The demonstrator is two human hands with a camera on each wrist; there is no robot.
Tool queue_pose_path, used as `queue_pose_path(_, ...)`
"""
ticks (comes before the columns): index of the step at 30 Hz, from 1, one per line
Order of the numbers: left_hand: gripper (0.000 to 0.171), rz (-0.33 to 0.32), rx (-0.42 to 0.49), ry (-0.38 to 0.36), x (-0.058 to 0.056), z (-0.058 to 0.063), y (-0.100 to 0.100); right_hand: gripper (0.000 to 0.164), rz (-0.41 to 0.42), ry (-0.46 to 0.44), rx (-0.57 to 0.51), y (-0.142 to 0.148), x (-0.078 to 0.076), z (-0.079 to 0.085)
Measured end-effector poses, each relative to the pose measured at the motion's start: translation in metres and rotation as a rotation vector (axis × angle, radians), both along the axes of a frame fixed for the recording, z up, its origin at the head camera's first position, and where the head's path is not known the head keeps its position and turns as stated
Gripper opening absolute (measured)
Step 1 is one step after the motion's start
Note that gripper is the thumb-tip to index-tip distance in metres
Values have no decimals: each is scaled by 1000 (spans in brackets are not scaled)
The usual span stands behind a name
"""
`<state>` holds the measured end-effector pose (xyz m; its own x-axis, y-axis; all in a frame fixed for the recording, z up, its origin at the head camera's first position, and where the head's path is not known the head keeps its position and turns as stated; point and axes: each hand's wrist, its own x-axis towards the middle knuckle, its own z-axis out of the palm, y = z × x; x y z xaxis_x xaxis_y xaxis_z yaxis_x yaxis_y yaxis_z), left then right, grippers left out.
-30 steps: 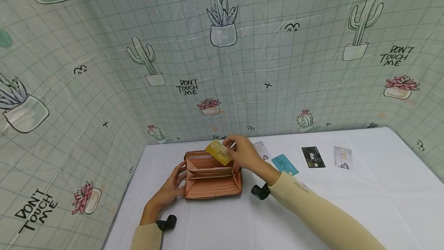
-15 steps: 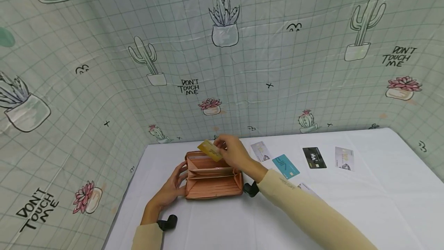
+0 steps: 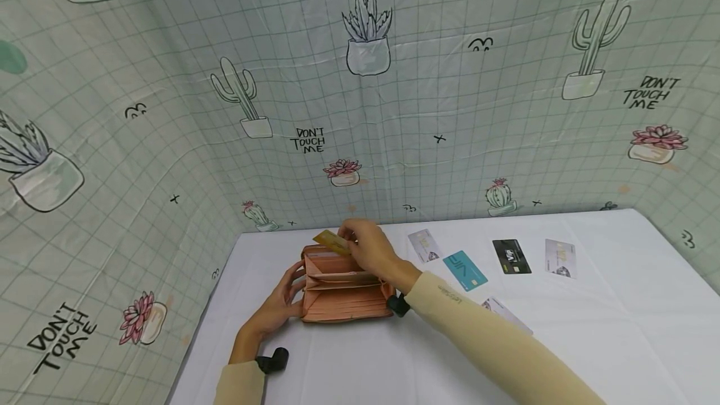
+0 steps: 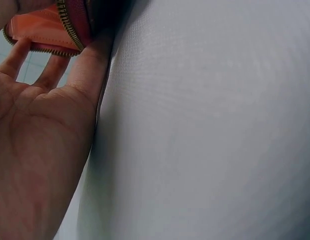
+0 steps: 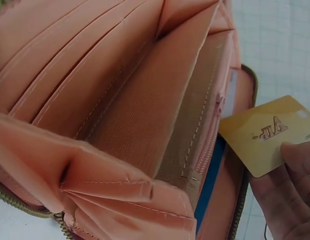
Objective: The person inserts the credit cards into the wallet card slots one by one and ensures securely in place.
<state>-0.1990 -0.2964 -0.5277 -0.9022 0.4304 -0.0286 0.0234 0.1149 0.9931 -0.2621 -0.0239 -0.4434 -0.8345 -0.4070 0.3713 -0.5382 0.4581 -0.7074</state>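
An orange zip-around wallet (image 3: 344,308) lies unzipped on the white table, its compartments spread. My left hand (image 3: 275,305) grips its left edge; in the left wrist view, fingers reach along the brass zipper (image 4: 70,27). Between thumb and fingers, my right hand (image 3: 368,249) pinches a gold VIP card (image 3: 332,242) over the wallet's back part. In the right wrist view, one corner of the gold card (image 5: 267,132) meets the wallet's rear section, behind the zipped pocket (image 5: 207,140). A blue strip (image 5: 211,185) and a pale strip (image 5: 241,90) show in that rear section.
To the right lie a silver card (image 3: 424,245), a teal card (image 3: 465,270), a black VIP card (image 3: 511,256) and another silver card (image 3: 560,258). The right sleeve (image 3: 484,342) partly covers one more card (image 3: 506,314). A cactus-print cloth (image 3: 416,111) hangs behind the table.
My right hand has carried the gold card left and slightly back, tilting it flatter over the wallet's rear. More of the cards beside the right sleeve now show. The left hand keeps its grip.
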Motion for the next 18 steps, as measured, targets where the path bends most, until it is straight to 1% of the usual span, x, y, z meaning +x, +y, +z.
queue_pose_path(4,108,2,3,-1,-1,0,0,17,-1,1,24,-3,-1,-2)
queue_pose_path(10,109,10,0,-3,0,0,1,16,22,76,54,-6,-2,-6)
queue_pose_path(14,108,10,3,-1,0,0,1,13,29,104,80,-9,-2,-6)
queue_pose_path(18,108,9,7,-4,0,1,1,9,28,115,119,-12,-1,-6)
